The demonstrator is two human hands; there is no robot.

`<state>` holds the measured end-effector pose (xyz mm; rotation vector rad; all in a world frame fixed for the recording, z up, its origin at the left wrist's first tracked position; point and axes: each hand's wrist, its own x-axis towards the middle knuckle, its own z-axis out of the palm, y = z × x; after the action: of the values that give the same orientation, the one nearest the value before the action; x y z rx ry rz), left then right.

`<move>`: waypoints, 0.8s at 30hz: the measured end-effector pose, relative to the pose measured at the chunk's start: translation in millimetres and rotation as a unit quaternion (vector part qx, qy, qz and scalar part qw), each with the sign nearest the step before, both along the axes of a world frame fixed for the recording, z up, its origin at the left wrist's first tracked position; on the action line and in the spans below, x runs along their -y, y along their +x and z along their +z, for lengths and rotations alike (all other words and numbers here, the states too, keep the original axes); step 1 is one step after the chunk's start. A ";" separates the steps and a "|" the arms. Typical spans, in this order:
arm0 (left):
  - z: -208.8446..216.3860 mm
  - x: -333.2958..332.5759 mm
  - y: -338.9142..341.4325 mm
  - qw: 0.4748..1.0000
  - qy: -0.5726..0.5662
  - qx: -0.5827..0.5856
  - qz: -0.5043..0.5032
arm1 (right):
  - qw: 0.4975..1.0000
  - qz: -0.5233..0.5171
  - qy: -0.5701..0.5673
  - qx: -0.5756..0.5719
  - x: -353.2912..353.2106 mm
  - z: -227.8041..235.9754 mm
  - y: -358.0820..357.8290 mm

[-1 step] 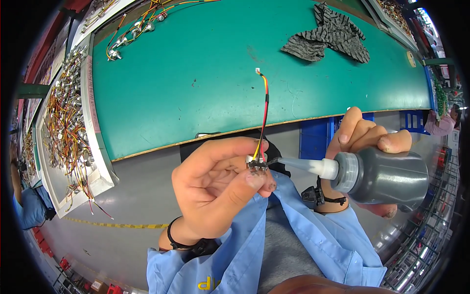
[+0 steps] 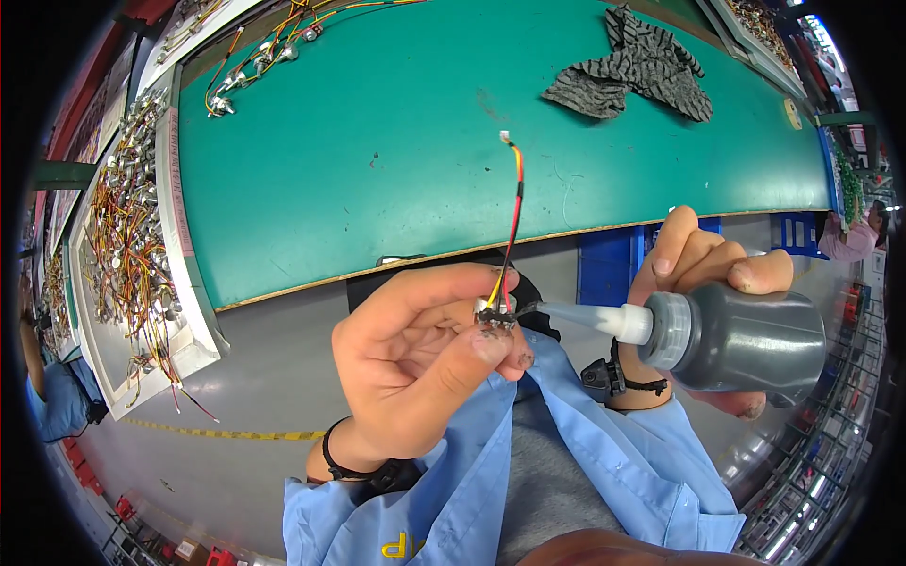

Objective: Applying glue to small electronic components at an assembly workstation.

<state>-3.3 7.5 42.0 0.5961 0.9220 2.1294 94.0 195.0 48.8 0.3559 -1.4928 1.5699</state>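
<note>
Between the thumb and fingertips of my left hand (image 2: pixel 415 354) is a small potentiometer (image 2: pixel 494 317), its row of dark terminals turned toward me. Red, yellow and black wires (image 2: pixel 516 193) rise from it to a white plug (image 2: pixel 505 137) over the bench. My right hand (image 2: pixel 703 259) is wrapped round a dark grey squeeze bottle (image 2: pixel 755 341), tipped on its side. The bottle's tapered nozzle (image 2: pixel 585 318) points left, its dark tip right beside the terminals. Whether the tip touches them I cannot tell.
Beyond my hands runs a green bench top (image 2: pixel 396 160) with a crumpled striped grey cloth (image 2: pixel 642 71) and several wired potentiometers (image 2: pixel 255 71). At the left, a white-framed tray (image 2: pixel 193 236) holds a heap of wired parts. Blue crates (image 2: pixel 604 264) stand under the bench. People are at both far sides.
The plug end of the wires has swayed slightly to the right. Both hands, the potentiometer and the bottle hold their places.
</note>
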 end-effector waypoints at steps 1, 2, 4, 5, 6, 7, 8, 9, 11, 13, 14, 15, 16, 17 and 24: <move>-0.1 0.8 -0.7 1.000 0.004 0.015 -0.011 | 1.000 -0.007 -0.001 -0.002 0.6 -1.2 -0.9; -0.5 1.4 -1.6 1.000 0.004 0.014 -0.009 | 1.000 -0.014 -0.002 -0.003 1.0 -2.4 -1.7; -2.2 2.5 -3.6 1.000 0.009 0.018 -0.023 | 0.999 -0.026 -0.014 -0.012 0.7 -5.3 -3.1; -2.7 3.4 -4.1 0.999 0.011 0.019 -0.029 | 0.999 -0.040 -0.026 -0.020 0.5 -6.8 -4.0; -1.8 2.7 -4.1 0.999 0.012 0.020 -0.031 | 0.997 -0.059 -0.037 -0.026 0.1 -6.2 -3.2; -0.5 1.8 -3.8 0.999 0.010 0.024 -0.030 | 0.997 -0.061 -0.036 -0.026 0.2 -4.9 -2.9; 0.7 1.0 -3.4 0.999 0.008 0.029 -0.028 | 0.994 -0.056 -0.083 -0.040 0.8 -3.3 -3.2; 1.5 0.3 -2.8 0.999 0.005 0.034 -0.027 | 0.989 -0.052 -0.130 -0.053 1.5 -1.7 -3.6; -0.8 -0.3 -1.2 1.000 0.008 0.022 -0.015 | 0.981 -0.047 -0.176 -0.067 3.4 0.1 -4.7; -3.3 -0.9 0.8 1.000 0.012 -0.002 0.010 | 0.974 -0.050 -0.209 -0.067 5.8 0.8 -5.8; -3.0 -1.6 2.1 1.000 0.012 -0.002 0.010 | 0.971 -0.051 -0.226 -0.067 6.3 1.3 -5.9; -2.3 -2.2 4.1 0.998 -0.021 -0.045 0.041 | 0.971 -0.052 -0.226 -0.066 5.3 2.1 -4.9; -1.7 -2.2 6.0 0.992 -0.054 -0.088 0.073 | 0.980 -0.022 -0.189 -0.049 3.7 3.0 -3.5; -1.1 -1.8 7.5 0.982 -0.087 -0.131 0.105 | 0.988 0.008 -0.152 -0.031 2.1 4.2 -2.1; 4.8 1.7 6.6 0.952 -0.117 -0.242 0.148 | 1.000 0.018 -0.011 0.020 5.1 17.4 5.9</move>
<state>3.3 5.8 46.8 0.9268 1.5955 2.1194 99.9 189.9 66.2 0.3421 -1.5050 1.6296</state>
